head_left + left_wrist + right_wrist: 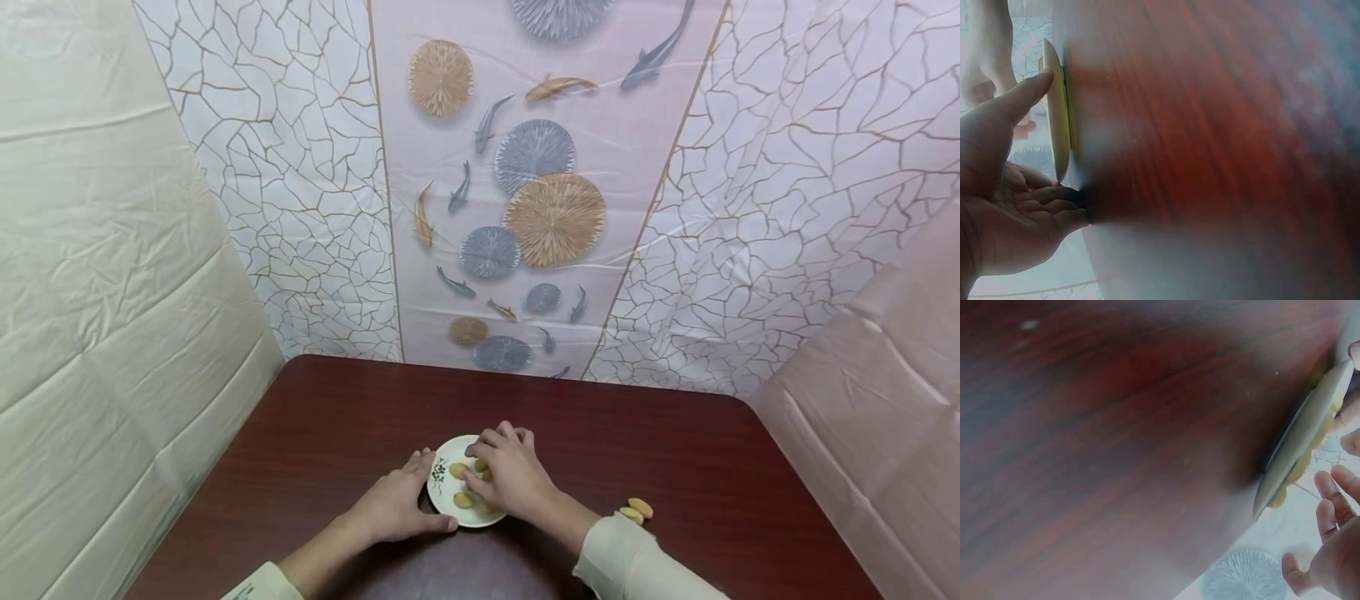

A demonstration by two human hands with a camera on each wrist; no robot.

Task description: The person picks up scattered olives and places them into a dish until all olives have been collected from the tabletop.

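A small white plate (442, 493) with a dark floral mark lies on the table, several small yellow oval pieces (462, 500) on it. At its left side my left hand (393, 507) holds the rim, thumb at the near edge and fingers farther round; in the left wrist view the thumb touches the plate's edge (1057, 125). My right hand (513, 477) hovers over the plate's right half, fingers bent and spread above the pieces, partly hiding them. In the right wrist view, its fingertips (1324, 481) hang apart beside the yellow pieces (1297, 472), with nothing visible between them.
More yellow oval pieces (640, 507) lie together on the dark red-brown table (360, 417), right of the plate near the right sleeve (618, 554). Patterned cloth (487, 250) hangs behind the table's far edge, and pale cloth walls stand on both sides.
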